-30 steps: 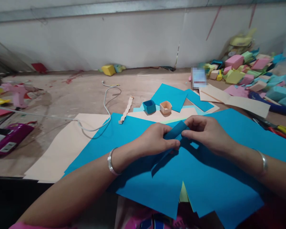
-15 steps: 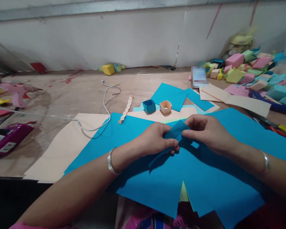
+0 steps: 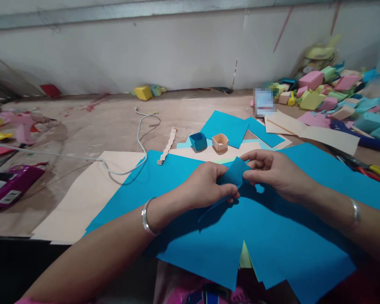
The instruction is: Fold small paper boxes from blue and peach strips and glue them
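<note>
A narrow blue paper strip (image 3: 234, 172) is held above large blue sheets (image 3: 177, 249). My left hand (image 3: 209, 183) grips it, thumb on top and fingers beneath. At its upper right end, my right hand (image 3: 269, 171) pinches the edge between thumb and fingers. The strip's lower end slants down to the left, partly hidden by my left hand. Just beyond my hands stand a small blue paper box (image 3: 198, 142) and a small peach paper box (image 3: 220, 142), both open at the top.
A wavy peach strip (image 3: 167, 145) and a white cable (image 3: 139, 135) lie to the left, near a purple power strip (image 3: 12, 188) and a pink glue gun (image 3: 22, 124). Colourful paper pieces (image 3: 335, 93) heap up at the right. Scissors (image 3: 351, 162) lie at the right.
The blue strip's upper end has turned, so its face looks wider and flatter towards me. My right hand's fingers have shifted slightly at its edge; my left hand has hardly moved.
</note>
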A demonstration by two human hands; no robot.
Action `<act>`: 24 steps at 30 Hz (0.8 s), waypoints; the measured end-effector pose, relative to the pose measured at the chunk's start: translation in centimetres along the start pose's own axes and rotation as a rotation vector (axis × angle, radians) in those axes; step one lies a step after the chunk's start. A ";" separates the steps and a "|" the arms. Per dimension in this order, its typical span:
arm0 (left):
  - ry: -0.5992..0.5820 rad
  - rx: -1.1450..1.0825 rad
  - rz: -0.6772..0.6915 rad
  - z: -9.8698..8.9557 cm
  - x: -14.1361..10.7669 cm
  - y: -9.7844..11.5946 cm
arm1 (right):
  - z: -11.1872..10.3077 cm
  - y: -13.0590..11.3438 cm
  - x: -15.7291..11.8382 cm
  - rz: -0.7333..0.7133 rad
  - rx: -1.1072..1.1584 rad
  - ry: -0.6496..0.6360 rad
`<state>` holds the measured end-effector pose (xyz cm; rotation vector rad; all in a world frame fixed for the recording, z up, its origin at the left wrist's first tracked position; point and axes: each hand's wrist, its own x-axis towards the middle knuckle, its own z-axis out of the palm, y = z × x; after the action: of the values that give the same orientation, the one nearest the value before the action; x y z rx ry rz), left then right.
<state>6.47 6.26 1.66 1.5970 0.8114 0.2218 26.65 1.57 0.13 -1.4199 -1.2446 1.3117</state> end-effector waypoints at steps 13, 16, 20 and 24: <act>0.002 0.079 0.018 0.2 0.1 -0.3 | 1.1 -0.6 -1.5 -0.168 -0.217 0.026; 0.009 0.092 0.035 0.2 -0.1 -0.1 | 1.1 -0.6 -1.5 -0.168 -0.211 0.027; 0.011 0.140 -0.013 0.1 -0.2 0.4 | 0.9 -0.8 -1.5 -0.155 -0.220 0.053; -0.004 0.150 -0.039 -0.1 -0.2 0.5 | 0.5 -1.1 -1.2 -0.155 -0.217 0.084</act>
<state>6.45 6.19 2.20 1.7196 0.8727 0.1322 26.04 0.52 1.36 -1.4794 -1.4437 1.0269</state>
